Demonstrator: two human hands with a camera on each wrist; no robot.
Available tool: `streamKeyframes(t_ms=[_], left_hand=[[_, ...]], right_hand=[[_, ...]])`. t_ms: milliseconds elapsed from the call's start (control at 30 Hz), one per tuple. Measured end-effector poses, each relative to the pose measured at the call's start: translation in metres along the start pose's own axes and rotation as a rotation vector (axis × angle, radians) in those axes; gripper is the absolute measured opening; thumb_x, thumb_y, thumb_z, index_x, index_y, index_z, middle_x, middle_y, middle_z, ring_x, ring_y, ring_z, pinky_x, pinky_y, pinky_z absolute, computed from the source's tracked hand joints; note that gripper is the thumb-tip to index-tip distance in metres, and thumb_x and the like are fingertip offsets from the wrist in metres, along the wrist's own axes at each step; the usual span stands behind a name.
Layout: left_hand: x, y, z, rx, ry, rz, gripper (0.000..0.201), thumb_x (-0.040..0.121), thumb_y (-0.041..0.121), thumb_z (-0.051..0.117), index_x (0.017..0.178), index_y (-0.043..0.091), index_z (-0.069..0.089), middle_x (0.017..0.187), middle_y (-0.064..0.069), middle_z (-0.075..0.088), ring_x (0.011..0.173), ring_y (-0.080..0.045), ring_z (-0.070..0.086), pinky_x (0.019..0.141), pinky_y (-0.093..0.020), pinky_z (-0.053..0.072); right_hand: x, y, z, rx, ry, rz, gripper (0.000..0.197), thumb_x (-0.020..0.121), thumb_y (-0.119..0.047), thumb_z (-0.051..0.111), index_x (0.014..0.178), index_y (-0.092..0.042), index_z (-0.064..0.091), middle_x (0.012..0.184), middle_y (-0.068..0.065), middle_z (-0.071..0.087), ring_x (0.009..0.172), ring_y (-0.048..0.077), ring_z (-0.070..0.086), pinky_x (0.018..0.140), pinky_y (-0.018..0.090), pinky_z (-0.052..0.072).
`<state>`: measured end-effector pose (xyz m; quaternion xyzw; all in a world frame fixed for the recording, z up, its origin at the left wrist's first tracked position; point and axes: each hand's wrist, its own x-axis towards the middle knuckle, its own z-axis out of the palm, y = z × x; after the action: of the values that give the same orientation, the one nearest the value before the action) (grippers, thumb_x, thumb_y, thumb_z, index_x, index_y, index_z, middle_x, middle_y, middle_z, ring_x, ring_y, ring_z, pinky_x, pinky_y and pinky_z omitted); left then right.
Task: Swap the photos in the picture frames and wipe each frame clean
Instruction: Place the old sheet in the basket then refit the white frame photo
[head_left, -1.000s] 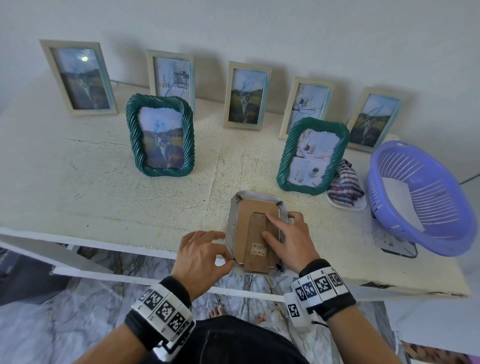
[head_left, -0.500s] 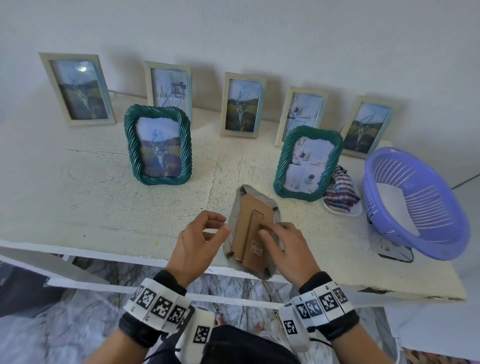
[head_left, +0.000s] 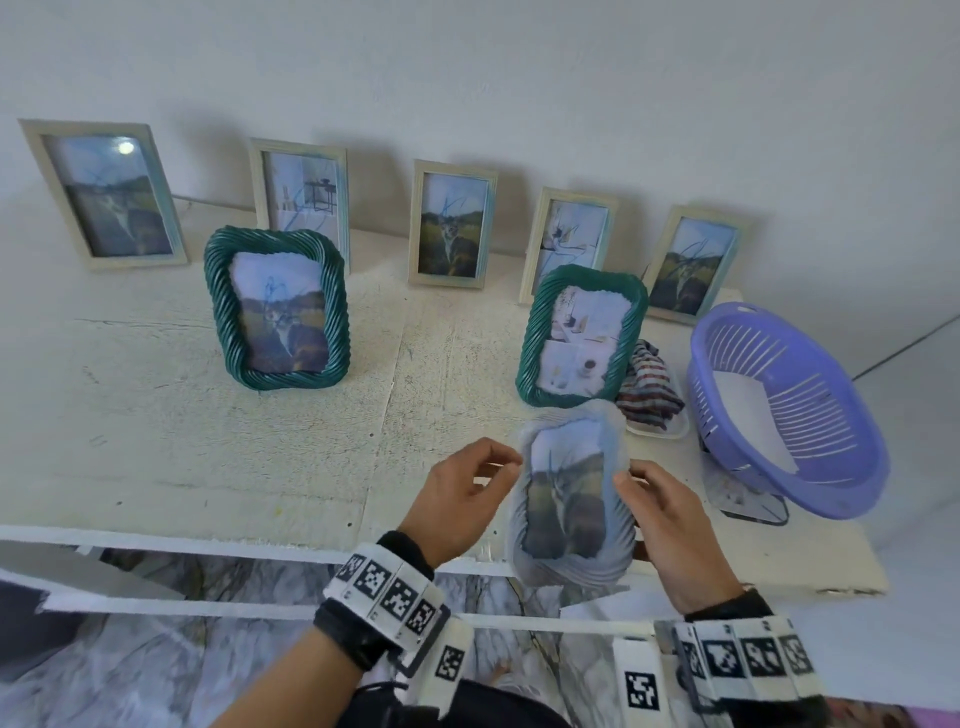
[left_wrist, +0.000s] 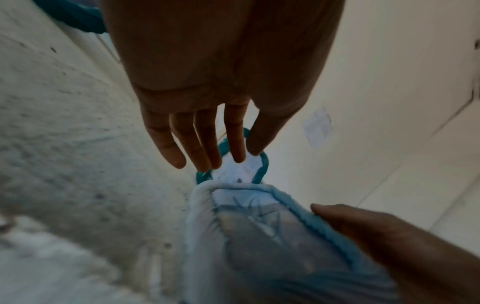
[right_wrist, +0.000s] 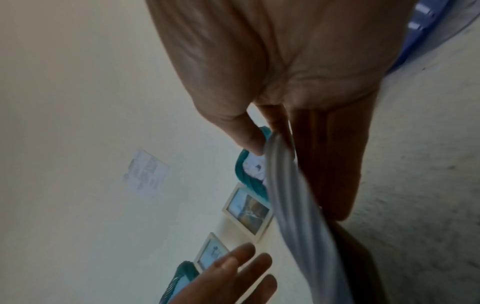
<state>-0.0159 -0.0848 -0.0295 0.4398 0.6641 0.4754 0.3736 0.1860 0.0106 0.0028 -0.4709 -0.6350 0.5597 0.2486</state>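
The white counter (head_left: 156, 415) is carrying five pale frames along the wall, two green twisted frames in front, a purple basket (head_left: 779, 410) at the right and a striped cloth (head_left: 652, 389) beside the right green frame (head_left: 582, 338). Above the counter's near edge, the pale ribbed frame (head_left: 571, 499) is being held face up, its photo showing. The right hand (head_left: 670, 525) is supplying the grip, thumb on the front rim and fingers behind; the left hand (head_left: 457, 499) is hovering just beside the opposite rim, fingers relaxed and grasping nothing. Judging by this, the frame is being checked with a photo in it, so wiping is probably coming next, which calls for reaching the striped cloth. Motion blur is smearing the frame, hiding its back and any smudges; whether the left fingertips are touching it is unclear.
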Motion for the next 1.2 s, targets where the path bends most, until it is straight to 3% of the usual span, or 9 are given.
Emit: streamKeyframes(t_ms=[100, 267, 400, 500, 667, 767, 867, 1000, 1200], left_hand=[[0.004, -0.021, -0.003, 0.26, -0.028, 0.084, 0.024, 0.093, 0.022, 0.059, 0.117, 0.026, 0.061, 0.119, 0.008, 0.059, 0.104, -0.005, 0.057, 0.083, -0.007, 0.042], [0.01, -0.037, -0.018, 0.462, -0.11, 0.112, 0.045, 0.088, 0.03, 0.056, 0.131, 0.018, 0.057, 0.133, 0.0, 0.051, 0.119, -0.017, 0.051, 0.102, -0.031, 0.041], [0.009, -0.046, -0.036, 0.563, -0.076, 0.078, 0.065, 0.079, 0.053, 0.037, 0.13, 0.018, 0.059, 0.133, 0.0, 0.052, 0.115, -0.021, 0.055, 0.097, -0.043, 0.047], [0.008, -0.052, -0.048, 0.62, -0.039, 0.054, 0.069, 0.075, 0.058, 0.036, 0.128, 0.023, 0.061, 0.131, 0.003, 0.054, 0.113, -0.021, 0.056, 0.094, -0.044, 0.047], [0.003, -0.058, -0.052, 0.662, -0.027, 0.041, 0.067, 0.075, 0.063, 0.037, 0.127, 0.03, 0.061, 0.132, 0.007, 0.054, 0.113, -0.018, 0.055, 0.093, -0.043, 0.045], [0.002, -0.058, -0.051, 0.673, -0.023, 0.039, 0.066, 0.075, 0.063, 0.036, 0.128, 0.031, 0.061, 0.132, 0.008, 0.053, 0.113, -0.016, 0.054, 0.092, -0.042, 0.045], [0.002, -0.058, -0.051, 0.678, -0.022, 0.038, 0.066, 0.076, 0.063, 0.036, 0.127, 0.031, 0.062, 0.131, 0.009, 0.054, 0.112, -0.016, 0.055, 0.091, -0.041, 0.045], [0.002, -0.058, -0.053, 0.678, -0.028, 0.032, 0.065, 0.075, 0.065, 0.036, 0.127, 0.034, 0.062, 0.131, 0.011, 0.054, 0.112, -0.015, 0.055, 0.091, -0.04, 0.045], [0.003, -0.059, -0.054, 0.683, -0.03, 0.022, 0.066, 0.075, 0.067, 0.035, 0.127, 0.036, 0.061, 0.132, 0.013, 0.053, 0.114, -0.013, 0.053, 0.092, -0.039, 0.043]], right_hand=[[0.006, 0.015, -0.003, 0.046, 0.054, 0.063, 0.017, 0.098, -0.016, 0.051, 0.096, -0.01, 0.066, 0.086, 0.014, 0.07, 0.078, 0.029, 0.066, 0.072, 0.052, 0.054], [0.023, 0.027, 0.017, 0.13, 0.001, 0.174, 0.016, 0.097, -0.016, 0.053, 0.106, -0.007, 0.062, 0.093, 0.013, 0.073, 0.083, 0.027, 0.069, 0.073, 0.048, 0.057], [0.047, 0.036, 0.035, -0.355, -0.023, 0.013, 0.018, 0.095, -0.026, 0.056, 0.105, -0.013, 0.065, 0.09, 0.0, 0.071, 0.082, 0.015, 0.066, 0.077, 0.036, 0.055], [0.056, 0.035, 0.045, -0.676, -0.024, -0.106, 0.022, 0.094, -0.029, 0.056, 0.102, -0.011, 0.066, 0.094, 0.005, 0.064, 0.081, 0.015, 0.057, 0.072, 0.023, 0.041], [0.067, 0.027, 0.041, -0.846, -0.03, -0.184, 0.021, 0.091, -0.031, 0.058, 0.097, -0.012, 0.064, 0.092, 0.004, 0.057, 0.083, 0.02, 0.057, 0.07, 0.028, 0.043], [0.086, 0.005, 0.015, -0.847, 0.226, -0.339, 0.014, 0.09, -0.021, 0.057, 0.098, -0.009, 0.059, 0.097, 0.006, 0.056, 0.087, 0.02, 0.054, 0.07, 0.027, 0.041], [0.115, -0.016, -0.012, -0.981, 0.389, -0.345, 0.023, 0.091, -0.013, 0.052, 0.112, -0.005, 0.056, 0.112, 0.016, 0.053, 0.101, 0.032, 0.051, 0.082, 0.04, 0.046], [0.156, -0.018, -0.027, -1.153, 0.276, -0.15, 0.037, 0.093, -0.015, 0.045, 0.129, -0.006, 0.048, 0.129, 0.02, 0.047, 0.113, 0.041, 0.048, 0.096, 0.046, 0.04], [0.171, -0.013, -0.029, -1.171, 0.188, -0.062, 0.04, 0.09, -0.006, 0.049, 0.13, -0.005, 0.048, 0.118, 0.024, 0.055, 0.103, 0.043, 0.056, 0.088, 0.047, 0.049]])
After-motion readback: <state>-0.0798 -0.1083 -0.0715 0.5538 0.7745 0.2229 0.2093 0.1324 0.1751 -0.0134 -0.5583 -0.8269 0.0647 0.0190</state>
